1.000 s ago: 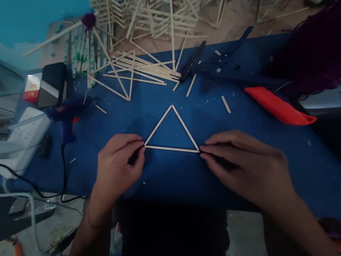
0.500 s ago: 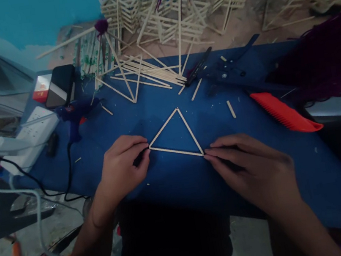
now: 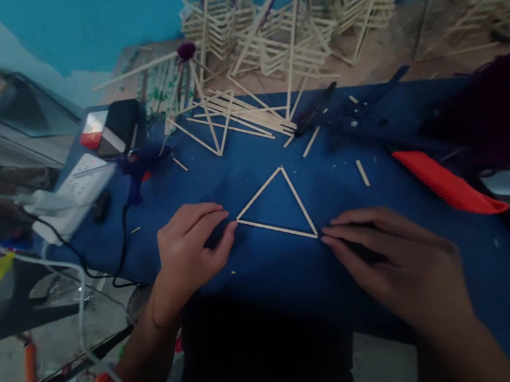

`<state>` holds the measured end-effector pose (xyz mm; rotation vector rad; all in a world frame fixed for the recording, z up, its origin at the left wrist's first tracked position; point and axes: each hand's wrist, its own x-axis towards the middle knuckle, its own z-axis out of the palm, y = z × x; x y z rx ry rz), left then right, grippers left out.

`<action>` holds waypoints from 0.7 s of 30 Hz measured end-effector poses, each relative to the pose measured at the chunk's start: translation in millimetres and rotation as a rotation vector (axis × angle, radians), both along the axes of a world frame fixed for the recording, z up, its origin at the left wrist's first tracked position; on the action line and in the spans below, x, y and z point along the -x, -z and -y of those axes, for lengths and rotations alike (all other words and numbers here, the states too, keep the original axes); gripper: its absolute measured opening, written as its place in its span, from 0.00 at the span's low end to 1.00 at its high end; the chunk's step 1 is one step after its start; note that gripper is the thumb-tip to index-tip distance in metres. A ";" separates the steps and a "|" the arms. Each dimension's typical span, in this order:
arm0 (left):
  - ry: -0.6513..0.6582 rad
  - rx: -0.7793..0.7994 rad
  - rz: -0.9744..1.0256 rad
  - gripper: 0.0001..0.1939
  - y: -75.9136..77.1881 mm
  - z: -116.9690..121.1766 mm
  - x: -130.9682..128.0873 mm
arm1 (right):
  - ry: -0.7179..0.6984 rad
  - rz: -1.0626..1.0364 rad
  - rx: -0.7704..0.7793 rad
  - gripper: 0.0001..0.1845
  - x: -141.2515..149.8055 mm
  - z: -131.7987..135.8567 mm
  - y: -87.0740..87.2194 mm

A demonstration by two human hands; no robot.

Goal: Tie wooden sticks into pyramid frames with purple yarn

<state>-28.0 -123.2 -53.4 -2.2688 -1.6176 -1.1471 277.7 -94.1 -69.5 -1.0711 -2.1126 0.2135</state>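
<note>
A triangle of three thin wooden sticks [image 3: 270, 225] lies flat on the blue table top [image 3: 272, 278]. My left hand [image 3: 189, 248] rests on the table with its fingertips touching the triangle's left corner. My right hand [image 3: 400, 262] lies on the table with its fingertips at the triangle's right corner. Neither hand has lifted a stick; both only press at the corners.
Loose sticks and another stick triangle [image 3: 225, 122] lie further back, with stacked stick frames [image 3: 288, 26] behind them. A red comb-like piece [image 3: 446, 188] lies to the right, and dark purple yarn [image 3: 496, 110] beyond it. At the left are a blue glue gun [image 3: 137, 170], a white power strip [image 3: 73, 196] and a phone [image 3: 118, 128].
The view has shifted left and tilted up, so everything sits further right and lower in the picture. Both hands stay at the triangle's corners.
</note>
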 end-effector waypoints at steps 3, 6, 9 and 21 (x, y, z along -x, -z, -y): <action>-0.228 -0.083 -0.041 0.01 -1.2 9.0 15.9 | -0.006 -0.025 -0.023 0.03 0.4 -1.3 1.8; -0.557 -0.089 -0.137 0.13 2.0 10.0 47.1 | 0.003 -0.034 -0.047 0.03 0.9 -2.7 5.0; -0.698 -0.052 -0.114 0.25 12.8 -4.1 83.3 | 0.013 -0.031 -0.068 0.03 1.1 -4.6 8.9; -0.671 0.016 0.010 0.13 -16.6 27.2 62.8 | -0.068 -0.094 -0.191 0.05 3.8 -6.2 0.9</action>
